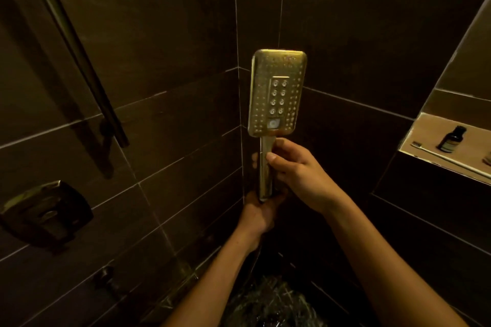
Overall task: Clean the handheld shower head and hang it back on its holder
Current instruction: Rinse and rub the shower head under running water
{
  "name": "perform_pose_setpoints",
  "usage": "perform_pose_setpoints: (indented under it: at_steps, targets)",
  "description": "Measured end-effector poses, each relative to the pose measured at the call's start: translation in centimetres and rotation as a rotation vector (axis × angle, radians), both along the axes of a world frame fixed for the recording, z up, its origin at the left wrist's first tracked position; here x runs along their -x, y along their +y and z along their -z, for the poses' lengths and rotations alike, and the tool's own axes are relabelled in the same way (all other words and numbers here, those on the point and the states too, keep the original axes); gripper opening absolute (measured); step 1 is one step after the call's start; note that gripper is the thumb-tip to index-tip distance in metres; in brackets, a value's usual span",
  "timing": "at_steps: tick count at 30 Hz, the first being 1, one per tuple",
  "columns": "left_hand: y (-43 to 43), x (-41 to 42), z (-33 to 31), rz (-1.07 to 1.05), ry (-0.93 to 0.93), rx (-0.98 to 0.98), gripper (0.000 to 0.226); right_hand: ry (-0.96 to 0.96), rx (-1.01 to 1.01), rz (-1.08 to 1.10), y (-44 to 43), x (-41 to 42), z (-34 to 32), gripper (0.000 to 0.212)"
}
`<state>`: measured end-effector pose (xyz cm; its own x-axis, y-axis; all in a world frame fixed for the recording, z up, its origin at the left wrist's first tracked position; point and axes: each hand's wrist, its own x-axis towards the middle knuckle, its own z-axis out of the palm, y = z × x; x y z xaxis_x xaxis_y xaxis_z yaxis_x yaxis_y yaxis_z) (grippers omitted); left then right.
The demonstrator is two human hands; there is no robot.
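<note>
The rectangular metal shower head [277, 93] stands upright in the middle of the view, its nozzle face turned toward me in front of the tiled corner. My right hand [297, 167] grips the upper part of its handle, thumb across the front. My left hand [261, 211] holds the bottom end of the handle from below. The hose is hidden behind my hands. A slanted dark rail [77, 53] with a bracket [107, 127] at its lower end runs down the left wall.
A square metal valve plate [45, 214] is mounted on the left wall, with a small knob [106, 277] lower down. A wall niche [425, 135] at the right holds a dark bottle [451, 139] and a toothbrush [449, 158]. Dark marbled floor [271, 302] lies below.
</note>
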<state>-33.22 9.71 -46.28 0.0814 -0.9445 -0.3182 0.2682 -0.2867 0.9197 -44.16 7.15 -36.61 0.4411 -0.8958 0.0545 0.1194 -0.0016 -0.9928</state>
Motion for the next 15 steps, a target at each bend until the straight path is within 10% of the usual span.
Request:
perform_pose_setpoints:
  at_steps: [5, 11, 15]
  targets:
    - [0.5, 0.0, -0.5, 0.019, -0.026, 0.025, 0.024, -0.103, -0.094, -0.020, 0.2, 0.1, 0.2, 0.031]
    - [0.8, 0.3, -1.6, -0.093, -0.070, 0.042, 0.014, 0.416, 0.326, 0.351, 0.9, -1.2, 0.3, 0.037]
    - [0.7, -0.2, -1.4, -0.060, -0.138, 0.066, 0.015, 0.335, 0.244, 0.301, 1.1, -1.1, -0.2, 0.035]
